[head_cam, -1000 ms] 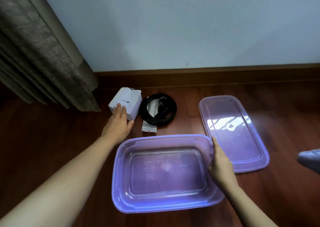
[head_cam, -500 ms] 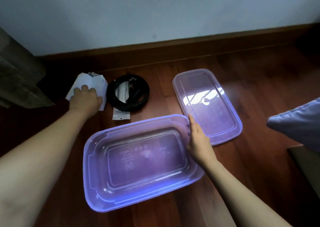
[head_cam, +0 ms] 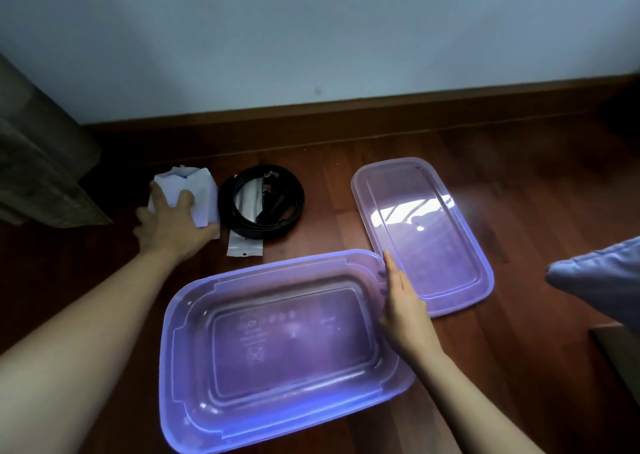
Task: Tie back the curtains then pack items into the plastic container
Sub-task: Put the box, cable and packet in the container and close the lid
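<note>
- Fingers (head_cam: 185,199) of the left hand (head_cam: 173,226) now curl over the top of the white box (head_cam: 201,190), with the thumb at its near corner. A second ago the same hand lay flat on the box.
- The box still sits on the wooden floor (head_cam: 519,194) near the wall, so the change looks like a grip being taken, with no lift yet.
- The right hand (head_cam: 405,308) has not moved. Its fingers are straight and lie against the right rim of the plastic container (head_cam: 277,266), steadying it without clasping it.
- The container lies open nearest the person and holds nothing. Its lid (head_cam: 422,239) lies flat on the floor just beside it, to the right.
- A black coiled cable (head_cam: 263,204) rests partly on a small clear bag (head_cam: 244,245), just right of the box and untouched.
- The curtain (head_cam: 38,176) shows only at the left edge, so it is not possible to tell whether it is tied back.
- Packing appears to be just starting, and the box is probably the first item to go in.
</note>
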